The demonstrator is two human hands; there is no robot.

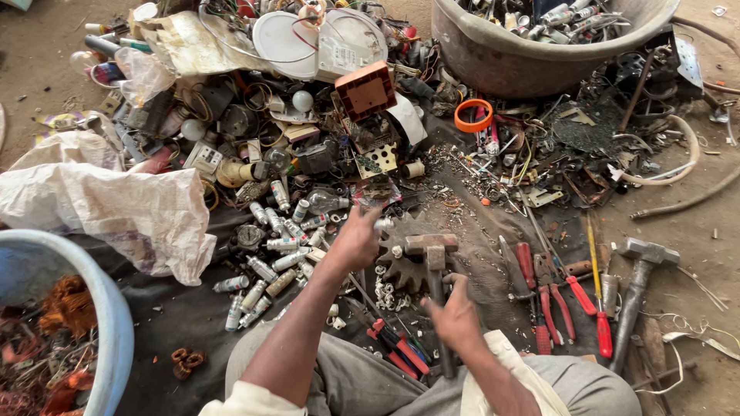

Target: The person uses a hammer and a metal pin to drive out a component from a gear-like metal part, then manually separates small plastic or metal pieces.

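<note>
While a blue tub [116, 323] of copper wire sits at the far left beside a white sack [116, 208], the left hand [356, 240] reaches over scattered small cylinders [270, 266], fingers pinching something too small to tell, touching a rusty gear [401, 266]. Just right, the right hand [456, 316] is wrapped around the handle of a hammer [432, 246], its head resting over the gear. Further right lie red-handled pliers [551, 304] and a second hammer [640, 285].
</note>
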